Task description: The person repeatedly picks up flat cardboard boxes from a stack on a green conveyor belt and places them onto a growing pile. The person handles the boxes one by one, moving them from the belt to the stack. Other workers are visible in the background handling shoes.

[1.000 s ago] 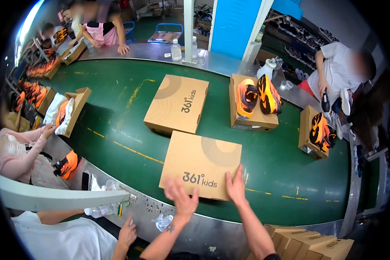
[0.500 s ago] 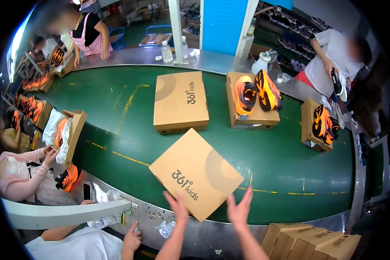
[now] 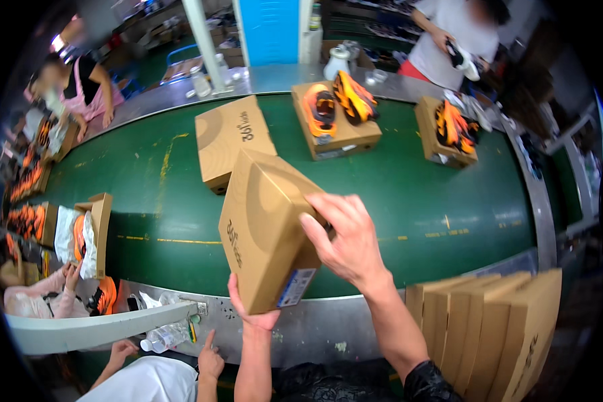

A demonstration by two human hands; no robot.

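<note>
A brown cardboard shoebox (image 3: 261,228) is held up and tilted above the near edge of the green conveyor belt. My left hand (image 3: 253,309) supports its lower corner from below, thumb against the printed lid. My right hand (image 3: 345,234) grips the upper right side, fingers over the edge. A blue-and-white label shows on the box's lower end. Just behind it another closed shoebox (image 3: 231,134) lies on the belt, partly covered by the held one. Farther right, a pair of orange-and-black sneakers (image 3: 338,107) rests on top of a shoebox (image 3: 342,141).
Several shoeboxes (image 3: 476,321) stand on edge at the near right. At the right, more orange sneakers (image 3: 454,124) sit on a box. A metal ledge (image 3: 355,321) borders the belt (image 3: 174,268). A pale curved bar (image 3: 100,328) crosses at lower left. Co-workers stand around the belt.
Both hands have taken hold of the nearer shoebox, lifted it off the belt and tipped it up, turning its labelled end into view. The head view has shifted to the right.
</note>
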